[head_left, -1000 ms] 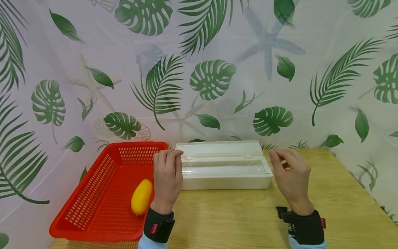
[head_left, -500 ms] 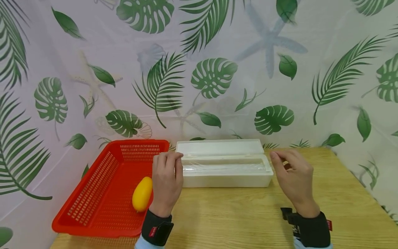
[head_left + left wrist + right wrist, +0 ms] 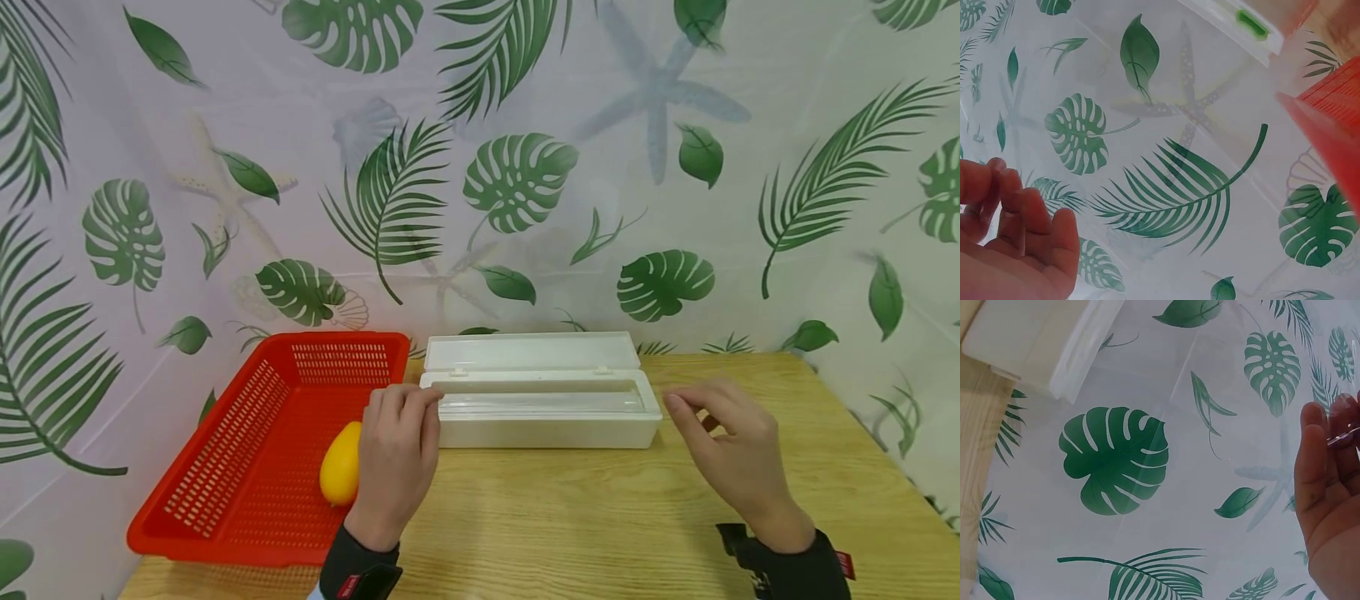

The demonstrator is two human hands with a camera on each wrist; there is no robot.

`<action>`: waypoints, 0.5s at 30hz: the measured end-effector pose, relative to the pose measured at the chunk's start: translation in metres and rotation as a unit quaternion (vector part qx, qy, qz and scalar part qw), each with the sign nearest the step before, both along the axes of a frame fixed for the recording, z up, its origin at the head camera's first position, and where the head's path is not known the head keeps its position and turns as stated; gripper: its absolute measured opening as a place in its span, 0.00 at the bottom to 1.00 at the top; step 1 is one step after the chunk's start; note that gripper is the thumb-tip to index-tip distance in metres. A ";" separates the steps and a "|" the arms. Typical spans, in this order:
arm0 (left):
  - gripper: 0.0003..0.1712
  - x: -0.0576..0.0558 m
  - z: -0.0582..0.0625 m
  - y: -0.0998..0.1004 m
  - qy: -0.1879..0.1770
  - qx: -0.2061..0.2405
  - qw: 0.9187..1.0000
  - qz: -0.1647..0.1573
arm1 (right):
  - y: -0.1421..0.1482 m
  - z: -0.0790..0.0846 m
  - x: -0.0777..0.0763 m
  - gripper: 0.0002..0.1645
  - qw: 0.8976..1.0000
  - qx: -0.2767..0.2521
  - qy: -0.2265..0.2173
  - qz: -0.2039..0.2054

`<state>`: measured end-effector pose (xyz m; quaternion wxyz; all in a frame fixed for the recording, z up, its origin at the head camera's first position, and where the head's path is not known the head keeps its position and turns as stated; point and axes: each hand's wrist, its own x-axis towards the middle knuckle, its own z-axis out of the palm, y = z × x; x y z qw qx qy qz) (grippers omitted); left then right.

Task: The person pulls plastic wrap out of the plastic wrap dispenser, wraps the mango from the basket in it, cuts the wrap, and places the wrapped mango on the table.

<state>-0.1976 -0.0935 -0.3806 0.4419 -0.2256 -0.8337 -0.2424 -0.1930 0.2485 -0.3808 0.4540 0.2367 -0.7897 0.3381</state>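
Head view: A white box sits on the bench with its lid raised at the rear and a roll inside. The left hand overlaps the box's left end; contact cannot be determined. The right hand is just beside the right end, fingers drawn to the thumb. A red basket stands left of the box and contains a yellow fruit, partly hidden by the left hand.

Left wrist view: Left fingers are curled, tips together; whether they retain anything cannot be determined.

Right wrist view: Right fingers pinch clear film.
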 end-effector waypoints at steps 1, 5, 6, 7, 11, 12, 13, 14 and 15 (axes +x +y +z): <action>0.06 0.002 0.000 0.000 -0.006 -0.002 1.000 0.003 | 0.001 0.000 0.002 0.13 1.000 0.005 -0.002 0.001; 0.06 0.009 0.002 0.001 -0.028 -0.011 0.999 0.018 | 0.004 -0.002 0.008 0.13 0.999 0.026 -0.018 -0.004; 0.05 0.011 0.002 0.001 -0.030 -0.013 0.999 0.022 | 0.004 -0.002 0.010 0.14 0.999 0.031 -0.023 -0.005; 0.05 0.013 0.002 0.002 -0.034 -0.015 0.999 0.026 | 0.005 -0.002 0.011 0.14 0.999 0.036 -0.028 -0.005; 0.04 0.021 0.003 0.002 -0.048 -0.024 0.998 0.037 | 0.006 -0.004 0.015 0.16 0.998 0.048 -0.035 0.004; 0.04 0.023 0.003 0.002 -0.051 -0.027 0.998 0.040 | 0.006 -0.004 0.016 0.16 0.998 0.051 -0.034 0.006; 0.04 0.025 0.003 0.002 -0.054 -0.031 0.997 0.042 | 0.006 -0.004 0.018 0.16 0.998 0.054 -0.034 0.008; 0.04 0.027 0.003 0.002 -0.055 -0.036 0.997 0.044 | 0.006 -0.004 0.019 0.16 0.998 0.056 -0.033 0.012; 0.05 0.029 0.002 0.001 -0.056 -0.041 0.997 0.045 | 0.007 -0.004 0.020 0.17 0.998 0.058 -0.031 0.016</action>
